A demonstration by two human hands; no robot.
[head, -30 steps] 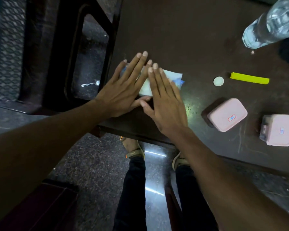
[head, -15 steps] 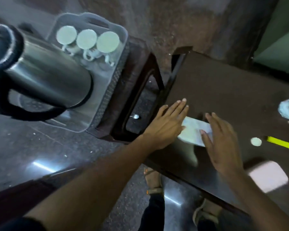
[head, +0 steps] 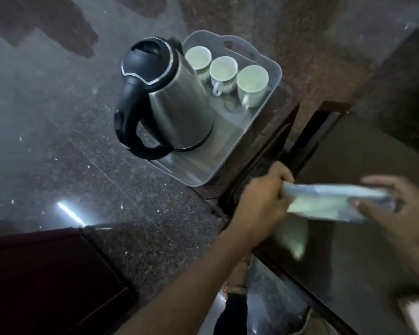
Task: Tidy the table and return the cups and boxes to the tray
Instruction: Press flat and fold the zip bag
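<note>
A second ago both hands lay flat on the folded cloth (head: 329, 201) on the dark table (head: 373, 151); now the cloth is lifted off it. The left hand (head: 261, 201) grips the cloth's 9 o'clock end, and the blurred right hand (head: 402, 209) pinches its 3 o'clock end, so it hangs stretched between them above the table's edge.

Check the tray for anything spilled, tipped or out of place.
Nothing stands out. The tray holds a kettle standing upright and three cups upright in a row behind it. No spill shows, though the picture is dim and blurred.
</note>
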